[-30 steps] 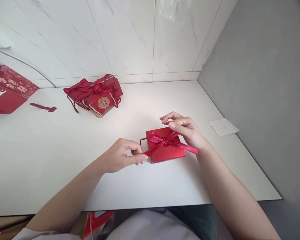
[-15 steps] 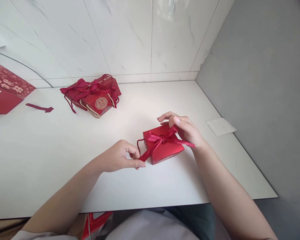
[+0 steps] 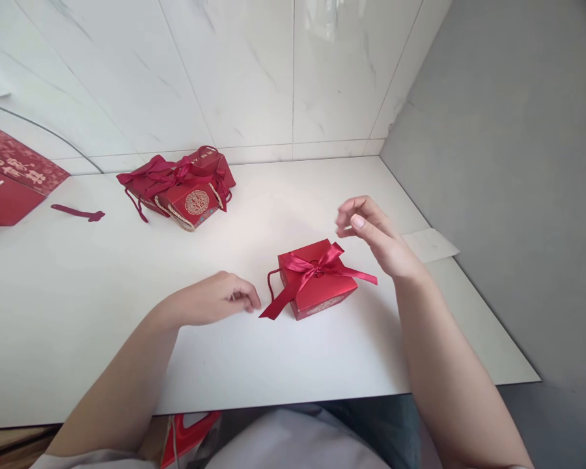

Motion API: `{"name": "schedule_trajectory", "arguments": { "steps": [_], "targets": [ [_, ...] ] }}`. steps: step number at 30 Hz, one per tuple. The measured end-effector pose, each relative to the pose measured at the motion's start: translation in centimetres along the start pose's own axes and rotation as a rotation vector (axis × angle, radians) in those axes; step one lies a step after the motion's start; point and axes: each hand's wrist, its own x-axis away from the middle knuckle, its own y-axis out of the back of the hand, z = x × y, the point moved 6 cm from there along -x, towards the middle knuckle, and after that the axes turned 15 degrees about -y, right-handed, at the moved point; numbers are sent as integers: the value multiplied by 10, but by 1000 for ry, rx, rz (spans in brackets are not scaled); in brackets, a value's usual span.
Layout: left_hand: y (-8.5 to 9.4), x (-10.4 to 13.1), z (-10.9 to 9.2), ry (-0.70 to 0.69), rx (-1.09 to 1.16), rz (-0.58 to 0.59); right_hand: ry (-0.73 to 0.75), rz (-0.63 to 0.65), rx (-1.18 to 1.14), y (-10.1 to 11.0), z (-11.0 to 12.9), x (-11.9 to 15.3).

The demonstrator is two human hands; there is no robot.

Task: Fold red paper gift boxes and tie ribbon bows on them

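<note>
A small red gift box (image 3: 325, 290) sits on the white table in front of me. Across its top lies a shiny red ribbon (image 3: 297, 280) tied in a bow, one tail reaching left and another right. A dark red cord handle (image 3: 270, 284) loops out at the box's left side. My left hand (image 3: 219, 298) hovers just left of the ribbon's tail, holding nothing, its fingers loosely curled and apart from the ribbon. Above and right of the box, my right hand (image 3: 371, 231) is raised, fingers bent but apart, touching nothing.
Several red gift boxes (image 3: 180, 185) with ribbons and cords are heaped against the tiled wall (image 3: 244, 78). A dark red strip (image 3: 78, 212) and a larger red box (image 3: 14, 185) lie at the left. White paper (image 3: 432, 245) rests by the grey wall (image 3: 517, 195).
My left hand has let go of the ribbon's tail and drawn back left. My right hand has lifted away from the box, up and to the right. The box stays in place.
</note>
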Motion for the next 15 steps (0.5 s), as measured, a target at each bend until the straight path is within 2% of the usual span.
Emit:
{"name": "schedule_trajectory", "arguments": {
  "steps": [4,6,8,15],
  "targets": [
    [36,7,4,59,-176,-543,-160,103,247,4,-7,3],
    [42,9,-3,-9,-165,-722,-174,180,243,-4,-7,5],
    [38,7,-11,-124,-110,-766,-155,254,176,-16,-5,6],
    [22,0,-32,-449,-54,-692,-219,417,28,-46,-11,6]
  ]
}}
